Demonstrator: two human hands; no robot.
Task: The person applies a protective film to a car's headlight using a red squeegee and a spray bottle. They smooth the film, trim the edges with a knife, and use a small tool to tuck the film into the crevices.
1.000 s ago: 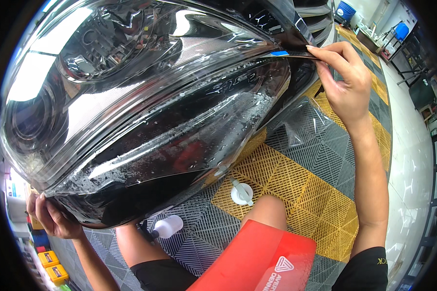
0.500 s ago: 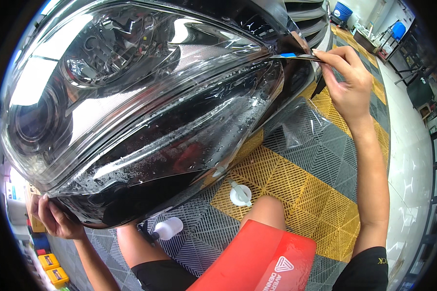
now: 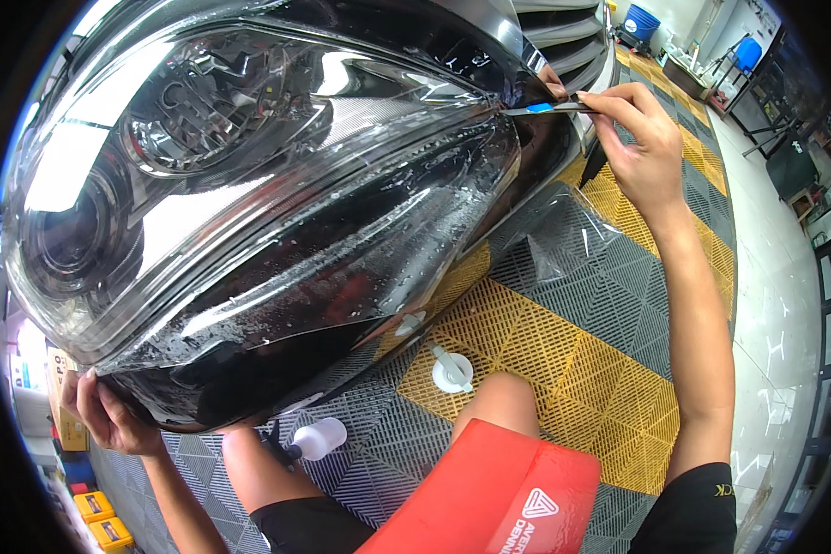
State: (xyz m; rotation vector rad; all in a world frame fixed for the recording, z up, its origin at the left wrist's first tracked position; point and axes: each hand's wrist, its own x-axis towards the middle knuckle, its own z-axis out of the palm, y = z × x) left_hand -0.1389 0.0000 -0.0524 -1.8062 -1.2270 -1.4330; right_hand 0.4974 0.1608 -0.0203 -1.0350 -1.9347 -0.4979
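Note:
A black car front with its headlight [image 3: 203, 111] fills the upper left. Wet clear film [image 3: 360, 249] lies over the bumper panel below the lamp, with droplets and wrinkles under it. My right hand [image 3: 642, 138] pinches a slim, flat blade-like tool [image 3: 540, 109] with a blue patch. The tool's tip rests at the pointed inner corner of the headlight, where the film ends. At the far left my left hand [image 3: 111, 415] is closed at the film's lower corner, thumb and fingers against the panel edge; its exact grip is partly hidden.
A white spray bottle [image 3: 319, 439] lies by my leg, and a white round container [image 3: 451, 373] sits on the yellow-and-grey floor tiles [image 3: 582, 360]. Loose clear film [image 3: 563, 235] hangs beside the bumper. A red apron-like sheet [image 3: 489, 489] covers my lap. Yellow cases [image 3: 102, 519] stand lower left.
The whole view has shifted slightly, carrying the car's right side and my right hand a little leftward in the picture. The tool tip stays at the headlight corner; both grips look the same.

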